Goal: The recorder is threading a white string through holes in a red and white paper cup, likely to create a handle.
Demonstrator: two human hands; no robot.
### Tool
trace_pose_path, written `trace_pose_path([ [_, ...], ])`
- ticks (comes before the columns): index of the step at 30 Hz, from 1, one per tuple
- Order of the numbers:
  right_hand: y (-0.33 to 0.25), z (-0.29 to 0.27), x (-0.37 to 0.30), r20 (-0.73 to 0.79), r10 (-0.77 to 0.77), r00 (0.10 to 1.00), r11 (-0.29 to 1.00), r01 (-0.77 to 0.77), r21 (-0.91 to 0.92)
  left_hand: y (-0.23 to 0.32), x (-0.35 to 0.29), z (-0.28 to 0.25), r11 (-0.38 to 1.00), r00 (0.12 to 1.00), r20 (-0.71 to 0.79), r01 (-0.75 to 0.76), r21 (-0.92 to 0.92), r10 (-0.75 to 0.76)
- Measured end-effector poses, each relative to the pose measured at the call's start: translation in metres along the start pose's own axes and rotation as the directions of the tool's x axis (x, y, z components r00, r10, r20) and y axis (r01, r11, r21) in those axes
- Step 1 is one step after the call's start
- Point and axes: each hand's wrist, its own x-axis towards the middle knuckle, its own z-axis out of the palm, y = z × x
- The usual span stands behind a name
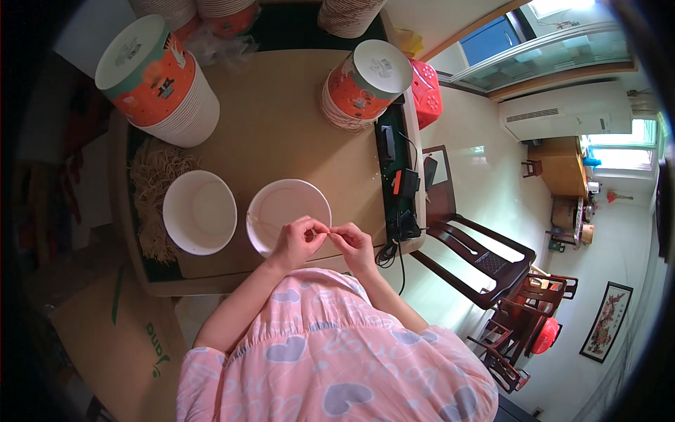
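My left hand (301, 243) and my right hand (354, 246) meet fingertip to fingertip at the table's near side. Both are pinched closed; whatever is between the fingers is too small to make out. Just beyond them is a white paper bucket (290, 200), its open top facing up. The left hand overlaps its near right rim. A thin pale strand shows inside that bucket by its left wall. To the left stands a second white paper bucket (200, 211), also open. Beside it lies a heap of tan cords (156, 197) along the table's left edge.
A tall stack of orange-banded paper buckets (169, 88) stands far left, a shorter stack (365, 84) far right. More stacks sit at the back near a clear plastic bag (221, 49). Black cables (397, 235) line the table's right edge. A dark wooden chair (485, 260) stands right.
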Motion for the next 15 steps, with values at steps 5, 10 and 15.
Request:
trace_pose_path([
  [5,0.000,0.005,0.000,-0.043,0.073,0.996,0.997,-0.073,-0.001,-0.002,0.001,0.002,0.993,0.999,-0.048,-0.003,0.119,0.008],
  [10,-0.005,-0.001,0.004,0.031,0.123,0.992,0.992,-0.124,0.037,-0.003,0.001,0.005,0.989,0.998,-0.058,-0.006,0.145,0.014],
  [15,-0.011,-0.001,0.008,0.029,0.212,0.977,0.976,-0.213,0.046,-0.005,0.004,0.004,0.996,0.995,-0.094,0.032,0.080,-0.024],
])
